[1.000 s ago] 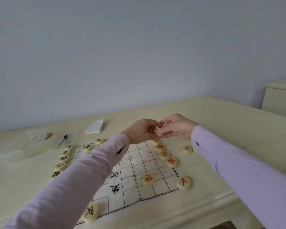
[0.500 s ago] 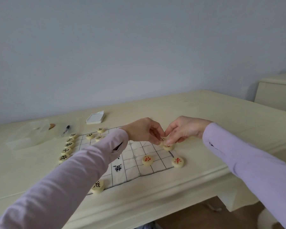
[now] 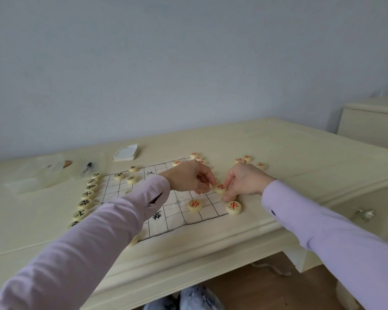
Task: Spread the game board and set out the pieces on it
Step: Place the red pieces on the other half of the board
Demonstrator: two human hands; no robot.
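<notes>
The board's near squares lie bare between black pieces and red pieces.

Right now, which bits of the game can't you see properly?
Head view only:
- board: middle covered by the left sleeve.
- near-corner piece: mostly under that sleeve, symbol hidden.
- left hand: curled fingers hide whether it holds anything.
- red piece pinched by the right hand: symbol too blurred to read.
- far red pieces: too small to read.
- clear box: contents blurred.
</notes>
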